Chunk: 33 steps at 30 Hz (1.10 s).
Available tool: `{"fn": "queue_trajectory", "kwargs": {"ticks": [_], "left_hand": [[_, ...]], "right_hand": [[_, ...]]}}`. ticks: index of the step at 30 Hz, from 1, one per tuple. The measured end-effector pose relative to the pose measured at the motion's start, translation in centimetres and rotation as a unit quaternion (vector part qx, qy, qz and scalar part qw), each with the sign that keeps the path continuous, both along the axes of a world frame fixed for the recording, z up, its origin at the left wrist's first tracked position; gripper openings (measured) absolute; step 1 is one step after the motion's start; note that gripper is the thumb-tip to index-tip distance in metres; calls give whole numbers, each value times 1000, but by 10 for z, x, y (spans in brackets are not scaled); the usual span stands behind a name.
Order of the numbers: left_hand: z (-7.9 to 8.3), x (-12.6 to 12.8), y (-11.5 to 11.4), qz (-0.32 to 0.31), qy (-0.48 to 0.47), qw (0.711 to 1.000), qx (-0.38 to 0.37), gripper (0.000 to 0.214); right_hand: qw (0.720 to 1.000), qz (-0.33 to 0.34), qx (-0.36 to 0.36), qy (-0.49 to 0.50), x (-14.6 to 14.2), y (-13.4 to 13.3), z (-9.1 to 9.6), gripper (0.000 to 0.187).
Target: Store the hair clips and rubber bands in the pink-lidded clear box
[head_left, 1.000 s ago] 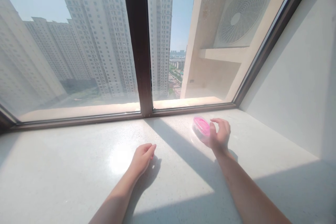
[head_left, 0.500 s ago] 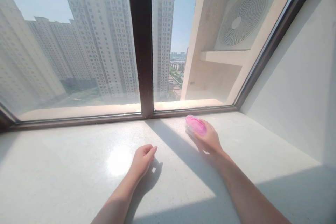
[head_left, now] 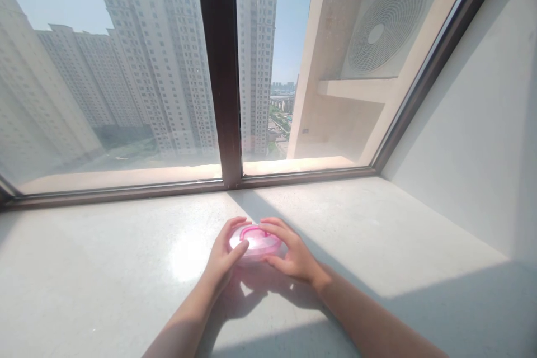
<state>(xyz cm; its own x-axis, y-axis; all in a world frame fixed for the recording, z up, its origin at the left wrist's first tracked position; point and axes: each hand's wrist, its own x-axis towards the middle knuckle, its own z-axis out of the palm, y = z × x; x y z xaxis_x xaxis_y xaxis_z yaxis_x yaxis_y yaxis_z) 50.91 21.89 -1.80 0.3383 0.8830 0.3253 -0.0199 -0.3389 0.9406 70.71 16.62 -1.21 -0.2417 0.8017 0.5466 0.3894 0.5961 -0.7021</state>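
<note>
A small clear plastic box with a pink lid (head_left: pixel 254 241) sits on the pale stone windowsill (head_left: pixel 104 268), near its middle. My left hand (head_left: pixel 224 257) cups the box from the left, fingers curled against its side and thumb on its front edge. From the right, my right hand (head_left: pixel 291 251) wraps the box, its fingers over the lid's top and thumb below. Both hands hold the box between them.
A dark window frame (head_left: pixel 218 72) with a centre post runs along the back of the sill. A white wall (head_left: pixel 474 123) closes the right side. Outside are tall buildings and a fan unit (head_left: pixel 386 25). Sunlight falls across the sill.
My right hand carried the pink-lidded box from the back right of the sill leftward and nearer to me. My left hand, resting on the sill before, now closes on the box too.
</note>
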Motion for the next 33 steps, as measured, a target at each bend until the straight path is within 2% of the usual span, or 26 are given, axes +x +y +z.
{"fn": "queue_trajectory", "kwargs": {"ticks": [4,8,17,20,23,25,29,33], "left_hand": [[4,0,-1,49,88,995,11,34],[2,0,0,48,112,992,31,35],[-1,-5,2,4,69,996,60,48],[1,-4,-1,21,84,989,122,40],[4,-3,-5,58,128,963,229,38],[5,-3,-7,65,158,946,274,40],[2,-3,-11,57,186,927,320,46],[0,-2,-14,59,168,924,339,46]], "right_hand": [[1000,0,-1,5,1,2,-3,70],[1000,16,-13,-6,0,2,-5,75],[994,-11,-87,72,-3,2,-10,93],[988,-17,-105,115,-2,3,-16,90],[984,-38,-105,142,0,6,-20,81],[981,-57,-101,156,0,7,-21,75],[978,-68,-106,168,-1,6,-17,62],[981,-18,-118,153,0,1,-11,60]]}}
